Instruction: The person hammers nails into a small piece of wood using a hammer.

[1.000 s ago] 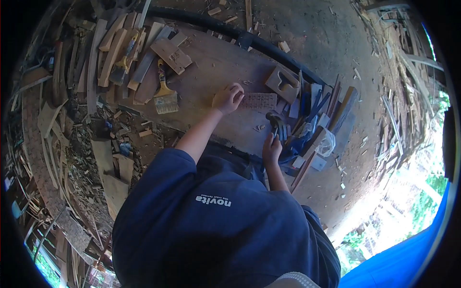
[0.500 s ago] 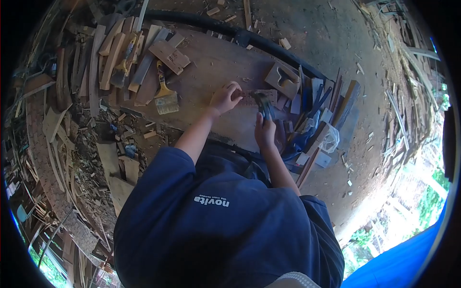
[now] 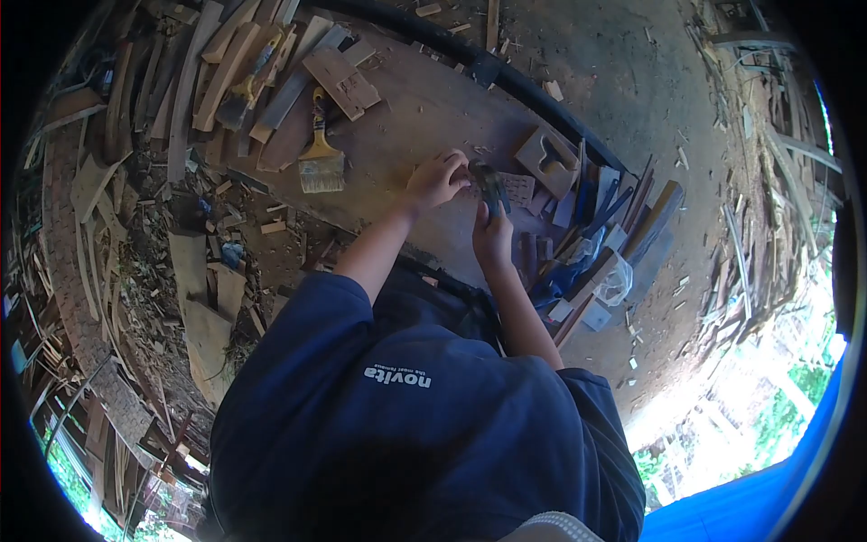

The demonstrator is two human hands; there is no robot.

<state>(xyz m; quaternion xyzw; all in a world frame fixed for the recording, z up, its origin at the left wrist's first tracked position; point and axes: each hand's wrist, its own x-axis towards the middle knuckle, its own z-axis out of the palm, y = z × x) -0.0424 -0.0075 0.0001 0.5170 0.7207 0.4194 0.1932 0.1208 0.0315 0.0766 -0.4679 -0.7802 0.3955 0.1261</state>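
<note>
My right hand [image 3: 493, 237] is wrapped round the handle of a hammer [image 3: 490, 188], whose dark head is a little blurred. The head is right beside the fingertips of my left hand [image 3: 436, 182]. That hand's thumb and fingers are curled together over the work surface; whatever sits between them is too small to make out. Under and to the right of the hammer lies a reddish-brown wooden piece [image 3: 518, 190] with rows of small marks. The hammer and my left hand hide its left part.
Beyond the wooden piece stands a wooden block with a curved cutout [image 3: 548, 161]. Dark-handled tools [image 3: 603, 210] and a clear plastic bag [image 3: 616, 280] lie on the right. Left are a paintbrush [image 3: 321, 167], a notched wood block [image 3: 341, 81] and several wood strips [image 3: 226, 77].
The hammer head and my left hand's fingertips are nearer each other than before. The whole view has turned slightly, so the bench things appear shifted.
</note>
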